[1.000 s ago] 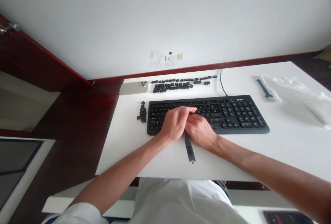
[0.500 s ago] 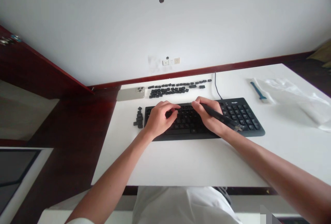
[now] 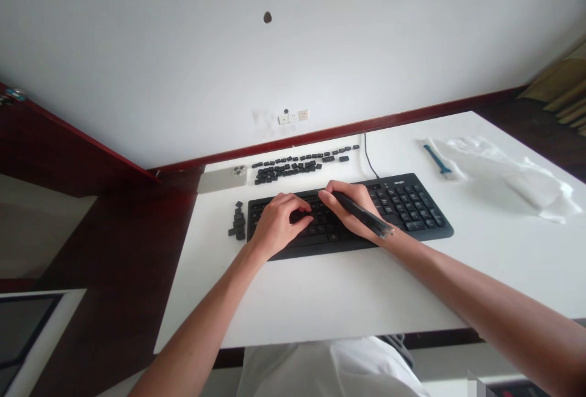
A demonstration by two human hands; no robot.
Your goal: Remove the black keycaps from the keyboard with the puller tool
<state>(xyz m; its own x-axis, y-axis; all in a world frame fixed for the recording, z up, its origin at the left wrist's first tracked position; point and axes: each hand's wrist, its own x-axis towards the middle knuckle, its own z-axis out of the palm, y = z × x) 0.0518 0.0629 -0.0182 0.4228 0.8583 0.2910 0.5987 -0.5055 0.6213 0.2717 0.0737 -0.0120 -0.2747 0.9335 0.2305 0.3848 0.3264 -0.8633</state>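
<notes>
My left hand [image 3: 279, 224] rests with bent fingers on the left half of a black computer keyboard [image 3: 407, 214]. Whether those fingers hold anything, I cannot tell. My right hand [image 3: 348, 207] lies on the keyboard's middle keys, gripping a slim black pen-like tool [image 3: 364, 214]. That tool runs back across the hand towards my wrist. Several loose black keycaps [image 3: 286, 172] lie in rows beyond the keyboard, and a small heap of keycaps [image 3: 238, 221] sits left of it.
A pale smartphone [image 3: 222, 179] lies face down at the white desk's [image 3: 206, 299] far left. A keyboard cable [image 3: 370, 162] runs to the back edge. On the right, a blue-handled tool [image 3: 437, 159] lies on crumpled white plastic [image 3: 503, 174]. Dark red wood borders the desk.
My hands have moved apart along the keyboard. The black tool, which hung below my hands a second ago, now lies along my right hand. The view has drifted left.
</notes>
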